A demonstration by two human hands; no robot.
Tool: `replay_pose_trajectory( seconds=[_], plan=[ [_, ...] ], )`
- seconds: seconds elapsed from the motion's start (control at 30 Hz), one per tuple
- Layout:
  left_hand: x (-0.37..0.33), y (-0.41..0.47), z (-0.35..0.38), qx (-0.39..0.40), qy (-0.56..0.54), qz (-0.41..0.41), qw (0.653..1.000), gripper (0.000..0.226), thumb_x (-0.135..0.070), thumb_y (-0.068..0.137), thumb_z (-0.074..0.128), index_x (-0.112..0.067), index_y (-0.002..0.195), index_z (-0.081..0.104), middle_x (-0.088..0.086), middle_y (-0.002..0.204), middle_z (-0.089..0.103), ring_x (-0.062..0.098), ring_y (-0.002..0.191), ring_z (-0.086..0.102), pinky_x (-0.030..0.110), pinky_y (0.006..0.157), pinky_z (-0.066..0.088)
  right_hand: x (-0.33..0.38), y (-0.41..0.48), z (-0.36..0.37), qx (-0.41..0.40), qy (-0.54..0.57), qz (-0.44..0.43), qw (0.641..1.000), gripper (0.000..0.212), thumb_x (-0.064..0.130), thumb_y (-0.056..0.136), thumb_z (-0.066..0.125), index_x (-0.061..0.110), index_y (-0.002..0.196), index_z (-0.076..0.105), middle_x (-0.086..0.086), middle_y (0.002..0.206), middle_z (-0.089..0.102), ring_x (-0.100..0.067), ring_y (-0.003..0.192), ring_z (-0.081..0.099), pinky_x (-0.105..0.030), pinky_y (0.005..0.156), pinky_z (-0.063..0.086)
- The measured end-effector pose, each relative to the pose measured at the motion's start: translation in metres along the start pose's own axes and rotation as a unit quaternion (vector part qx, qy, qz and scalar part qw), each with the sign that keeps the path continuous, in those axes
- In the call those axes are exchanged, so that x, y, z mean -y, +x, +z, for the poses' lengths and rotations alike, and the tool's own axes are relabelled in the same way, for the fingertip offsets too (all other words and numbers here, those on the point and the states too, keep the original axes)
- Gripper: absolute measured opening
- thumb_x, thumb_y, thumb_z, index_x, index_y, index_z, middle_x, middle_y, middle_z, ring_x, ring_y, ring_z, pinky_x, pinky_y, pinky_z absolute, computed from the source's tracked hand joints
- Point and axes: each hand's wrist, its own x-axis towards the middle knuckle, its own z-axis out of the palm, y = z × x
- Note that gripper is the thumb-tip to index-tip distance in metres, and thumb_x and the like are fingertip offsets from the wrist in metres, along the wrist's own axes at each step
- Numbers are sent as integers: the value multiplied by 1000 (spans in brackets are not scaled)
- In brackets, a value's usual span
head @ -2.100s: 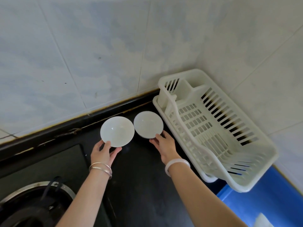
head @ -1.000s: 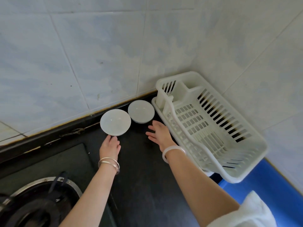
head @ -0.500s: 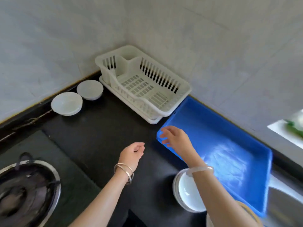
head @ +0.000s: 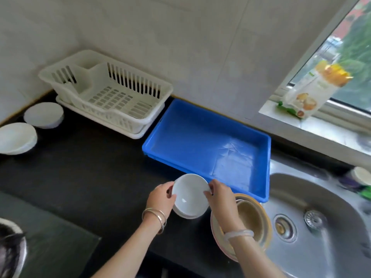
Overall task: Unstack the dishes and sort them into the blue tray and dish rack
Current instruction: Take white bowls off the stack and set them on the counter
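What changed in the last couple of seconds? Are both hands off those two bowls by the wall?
Yes. Both hands let go of the two white bowls by the wall and came over toward the sink. The left hand and right hand now grip the rim of the top bowl of a white stack beside the tan dishes. The dish rack and blue tray remain empty.

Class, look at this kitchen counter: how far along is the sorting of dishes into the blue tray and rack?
Early. Done: two white bowls sit apart on the counter left of the dish rack, unstacked. Neither the rack nor the blue tray holds a dish. In hand: the left hand and right hand grip the top white bowl of a short stack. Left: that stack and the tan dishes beside the sink.
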Motion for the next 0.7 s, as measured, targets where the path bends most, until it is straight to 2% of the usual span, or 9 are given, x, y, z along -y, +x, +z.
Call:
replay_pose_trajectory(
  seconds=[0.1, 0.23, 0.33, 0.4, 0.57, 0.7],
  plan=[
    [1, 0, 2, -4, 3, 6, 1000, 40, -13, 86, 57, -25, 125, 55, -1, 121, 59, 13, 99, 59, 28, 86, 51, 5, 1, 0, -14, -16, 3, 1000, 7, 19, 90, 52, 14, 86, 48, -9, 96, 65, -29, 88, 57, -30, 63, 31],
    [2, 2, 2, -6, -12, -5, 1000, 36, -15, 89, 54, -22, 124, 56, 0, 121, 60, 10, 93, 58, 23, 81, 46, 9, 3, -5, -11, -24, 4, 1000, 11, 15, 92, 45, 7, 96, 52, -13, 97, 65, -33, 86, 57, -31, 63, 33],
    [3, 1, 0, -2, -30, -18, 999, 31, -18, 92, 48, -19, 121, 59, 2, 118, 64, 16, 102, 61, 32, 92, 50, 6, -1, -10, -12, -1, 9, 1000, 8, 16, 92, 45, 10, 94, 50, -12, 93, 64, -28, 76, 49, -30, 63, 34],
    [3, 2, 0, 2, -31, -26, 999, 30, -18, 93, 46, -19, 120, 60, 3, 116, 65, 19, 104, 62, 38, 95, 50, 1, -4, -14, -21, 27, 17, 999, 7, 16, 91, 47, 11, 91, 51, -11, 90, 64, -27, 75, 50, -30, 62, 35],
    [-4, 7, 4, 1, 56, -12, 998, 32, -21, 89, 55, -19, 121, 58, 2, 118, 59, 19, 105, 59, 31, 89, 48, -8, -7, -30, -46, 121, 39, 991, 2, 13, 87, 52, 14, 86, 53, -8, 81, 65, -30, 72, 65, -33, 66, 53],
    [-15, 10, 9, -29, 110, -11, 993, 21, -14, 87, 56, -18, 107, 61, 3, 111, 56, 18, 94, 57, 31, 81, 50, -12, -10, -38, -63, 161, 43, 984, 4, 13, 87, 58, 12, 91, 57, -1, 77, 57, -29, 72, 66, -47, 69, 59]
  ],
)
